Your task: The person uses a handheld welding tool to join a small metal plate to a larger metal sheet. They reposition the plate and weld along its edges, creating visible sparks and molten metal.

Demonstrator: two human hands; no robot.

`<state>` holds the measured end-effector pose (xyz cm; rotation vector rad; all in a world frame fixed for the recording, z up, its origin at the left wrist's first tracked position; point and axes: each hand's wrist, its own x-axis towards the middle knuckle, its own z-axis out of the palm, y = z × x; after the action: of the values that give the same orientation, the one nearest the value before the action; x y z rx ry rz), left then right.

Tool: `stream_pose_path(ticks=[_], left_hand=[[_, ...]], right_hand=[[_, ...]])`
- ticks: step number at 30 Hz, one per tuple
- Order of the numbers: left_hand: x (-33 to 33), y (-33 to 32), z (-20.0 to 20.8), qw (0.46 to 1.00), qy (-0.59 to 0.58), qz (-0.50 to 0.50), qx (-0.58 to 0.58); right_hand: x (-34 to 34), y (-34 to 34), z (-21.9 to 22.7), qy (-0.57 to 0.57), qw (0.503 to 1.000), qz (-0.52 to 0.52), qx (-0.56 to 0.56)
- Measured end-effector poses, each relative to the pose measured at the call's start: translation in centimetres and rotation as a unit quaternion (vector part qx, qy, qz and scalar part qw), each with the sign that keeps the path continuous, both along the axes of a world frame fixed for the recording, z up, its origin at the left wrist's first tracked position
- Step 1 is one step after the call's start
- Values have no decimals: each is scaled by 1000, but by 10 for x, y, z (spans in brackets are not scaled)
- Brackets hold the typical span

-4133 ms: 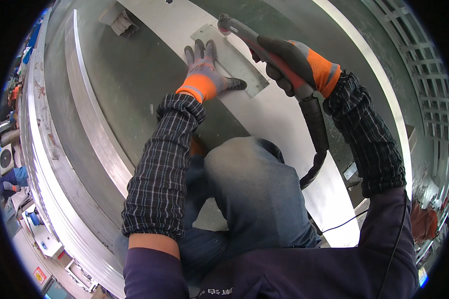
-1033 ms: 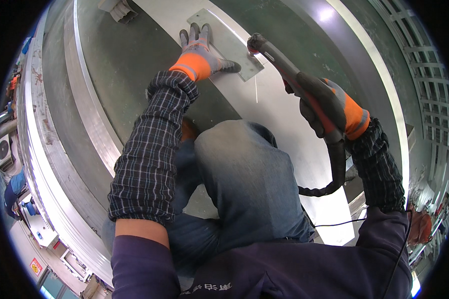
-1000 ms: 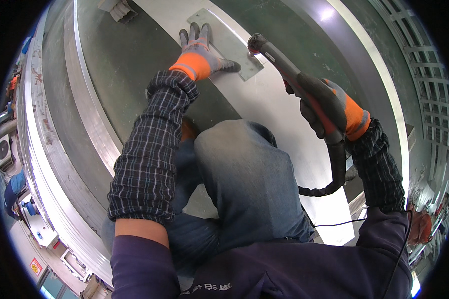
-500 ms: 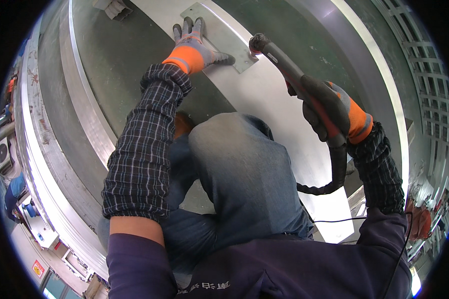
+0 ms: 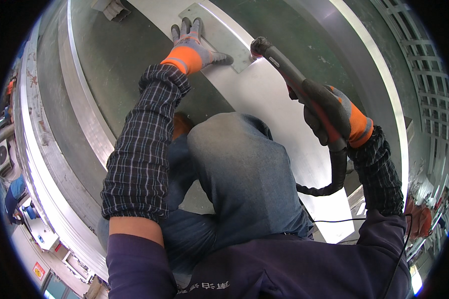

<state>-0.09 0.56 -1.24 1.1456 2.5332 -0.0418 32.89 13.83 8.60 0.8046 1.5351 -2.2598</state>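
Observation:
My left hand [image 5: 188, 49], in a grey and orange glove, lies with fingers spread on a thin grey-green rectangular plate [image 5: 242, 56]. The plate rests on a long pale metal sheet [image 5: 254, 94]. My right hand [image 5: 336, 117], gloved alike, is wrapped round the dark handle of a welding torch [image 5: 287, 70] with red along its side. The torch's rounded dark head is at the plate's right corner, and a small pinkish glow shows beside it. I cannot tell whether the head touches the metal. A thick black cable [image 5: 338, 172] hangs from the handle's lower end.
My bent knee [image 5: 229, 134] is over the metal sheet. Long metal strips [image 5: 87, 107] run along the left, and a bright-edged panel [image 5: 374, 45] curves along the right. A slatted rack [image 5: 424, 60] stands at the far right. A thin wire [image 5: 339, 220] crosses near my hip.
The torch and my right hand have shifted very slightly downward. My left hand has barely moved on the plate.

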Motion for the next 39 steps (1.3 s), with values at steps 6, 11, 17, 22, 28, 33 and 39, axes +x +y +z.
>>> stream_pose_path(ticks=[6,11,17,22,28,33,39], left_hand=[[1,2,0,1000,-2,-1,3],[-7,8,-15,999,16,45,-18],[56,38,26,987,-22,160,4],[48,22,34,980,-29,195,23],[17,-23,29,964,-29,248,97],[-33,-57,15,910,-278,271,146],[-87,-61,37,984,-104,135,56]], right_hand=[[-5,-3,19,-59,996,-71,-4],[-9,-17,30,-45,971,-230,-45],[1,-28,1,-38,956,-285,-58],[-6,-28,-3,-18,962,-274,-4],[-18,-26,0,-2,962,-271,15],[-41,-31,6,3,957,-291,22],[-41,-16,8,78,977,-175,97]])
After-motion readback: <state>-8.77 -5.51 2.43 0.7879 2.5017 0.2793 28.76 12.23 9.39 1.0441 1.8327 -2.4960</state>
